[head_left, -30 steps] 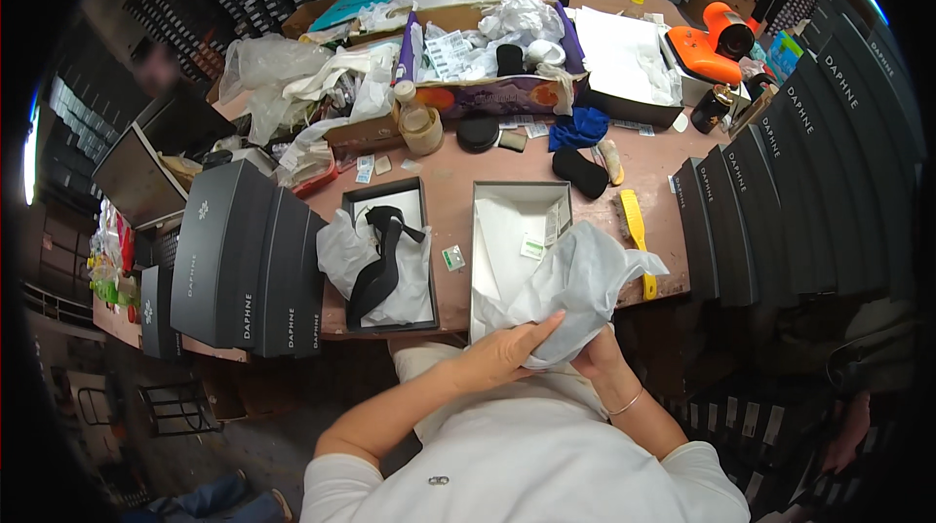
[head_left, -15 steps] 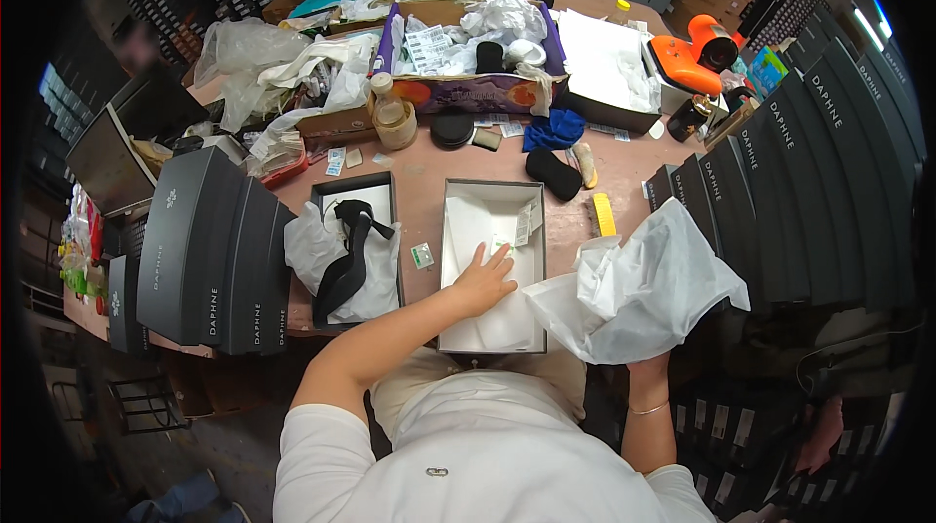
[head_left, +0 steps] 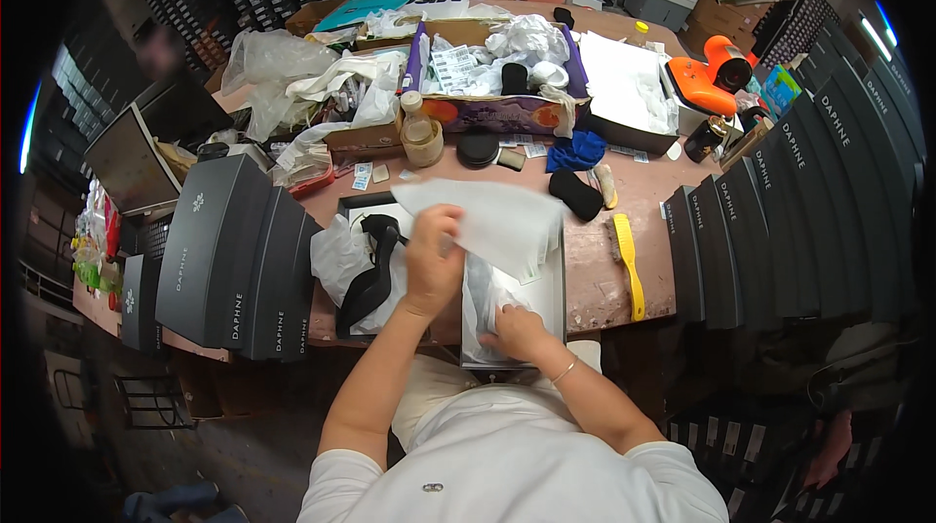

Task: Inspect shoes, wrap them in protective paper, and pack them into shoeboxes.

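My left hand (head_left: 435,260) is closed on the edge of a sheet of white tissue paper (head_left: 502,226), raised over the far half of an open shoe box (head_left: 554,304). My right hand (head_left: 517,331) is down inside the near end of that box, its fingers curled on the tissue. A greyish patch shows through the paper, too blurred to name. Beside my left forearm, a black high-heeled shoe (head_left: 369,291) lies on crumpled tissue (head_left: 336,260) in a second open dark box (head_left: 366,199).
Dark shoe boxes stand upright at left (head_left: 210,250) and right (head_left: 746,240). A yellow brush (head_left: 629,265) and a black oval pad (head_left: 575,193) lie right of the open box. Farther back are a glass bottle (head_left: 421,138), a blue cloth (head_left: 577,150) and a purple carton (head_left: 487,116) of crumpled paper.
The tissue has moved from the right side to over the open box. My left hand has risen out of the box and gripped the paper; my right hand has come left into the box.
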Action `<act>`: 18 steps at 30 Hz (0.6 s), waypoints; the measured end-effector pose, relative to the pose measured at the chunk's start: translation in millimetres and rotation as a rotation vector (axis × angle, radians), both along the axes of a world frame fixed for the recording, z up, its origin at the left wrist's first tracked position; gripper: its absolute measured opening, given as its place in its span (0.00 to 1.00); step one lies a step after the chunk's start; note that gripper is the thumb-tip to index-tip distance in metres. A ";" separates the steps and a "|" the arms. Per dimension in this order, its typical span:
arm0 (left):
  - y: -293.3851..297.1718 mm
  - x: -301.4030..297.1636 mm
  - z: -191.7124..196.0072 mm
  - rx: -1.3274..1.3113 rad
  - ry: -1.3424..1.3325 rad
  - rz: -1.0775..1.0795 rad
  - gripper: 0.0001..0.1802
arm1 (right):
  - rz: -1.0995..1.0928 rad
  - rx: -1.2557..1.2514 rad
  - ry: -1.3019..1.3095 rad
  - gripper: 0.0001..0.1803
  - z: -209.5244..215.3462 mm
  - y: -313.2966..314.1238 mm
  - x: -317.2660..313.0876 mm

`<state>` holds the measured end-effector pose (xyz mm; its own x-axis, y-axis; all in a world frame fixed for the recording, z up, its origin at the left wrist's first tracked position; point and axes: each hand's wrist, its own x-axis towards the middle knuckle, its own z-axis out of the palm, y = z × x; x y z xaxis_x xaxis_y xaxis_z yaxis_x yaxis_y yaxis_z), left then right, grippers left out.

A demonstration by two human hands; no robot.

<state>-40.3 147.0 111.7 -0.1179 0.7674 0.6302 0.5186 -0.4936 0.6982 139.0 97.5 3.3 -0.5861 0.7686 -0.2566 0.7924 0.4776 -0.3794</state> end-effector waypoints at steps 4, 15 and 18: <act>-13.0 28.9 -72.4 -0.184 0.654 -0.348 0.09 | 0.077 0.006 0.103 0.32 100.2 -26.4 7.2; -67.0 -84.0 -90.9 -0.387 0.447 0.530 0.21 | 0.023 0.037 0.032 0.35 4.9 -7.2 15.0; -62.9 -124.4 -104.9 -0.717 0.461 0.552 0.23 | 0.047 0.047 0.054 0.32 25.6 8.3 10.4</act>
